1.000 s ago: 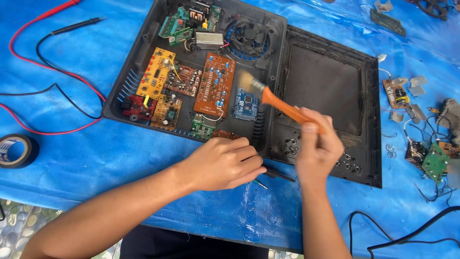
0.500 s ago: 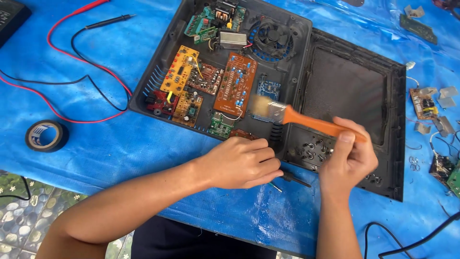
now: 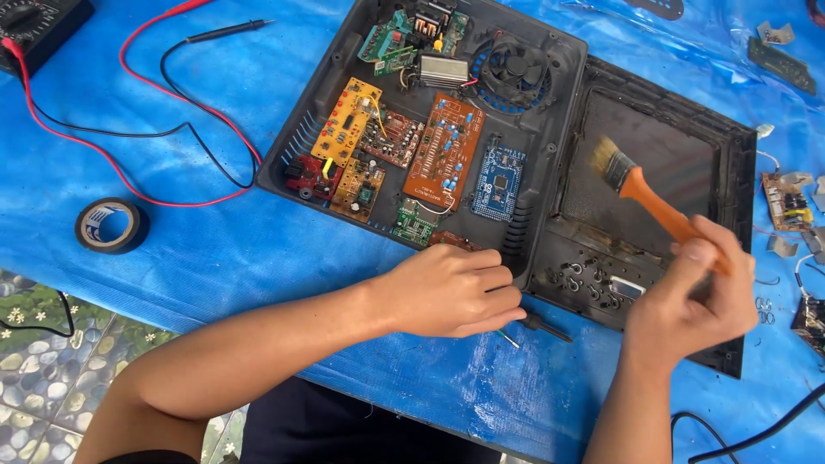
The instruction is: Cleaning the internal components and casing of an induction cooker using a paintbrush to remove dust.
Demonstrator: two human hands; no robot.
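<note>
An open black device case [image 3: 559, 129] lies on a blue tarp, with several circuit boards [image 3: 443, 150] and a round fan [image 3: 514, 69] in its left half. My right hand [image 3: 692, 296] grips an orange-handled paintbrush [image 3: 640, 189]; its bristles hover over the case's dark right-hand panel. My left hand [image 3: 451, 292] rests curled on the case's near edge, holding it down, next to a small screwdriver [image 3: 537, 325] lying on the tarp.
A roll of black tape [image 3: 110, 225] sits at the left. Red and black probe leads [image 3: 163, 120] run to a multimeter [image 3: 39, 21] at the top left. Loose small boards and parts [image 3: 786, 202] lie at the right. Patterned floor tiles [image 3: 43, 378] show past the tarp's edge.
The brush has swept right, from the blue board near the middle of the case to the dark right-hand panel. My left hand has stayed on the case's edge.
</note>
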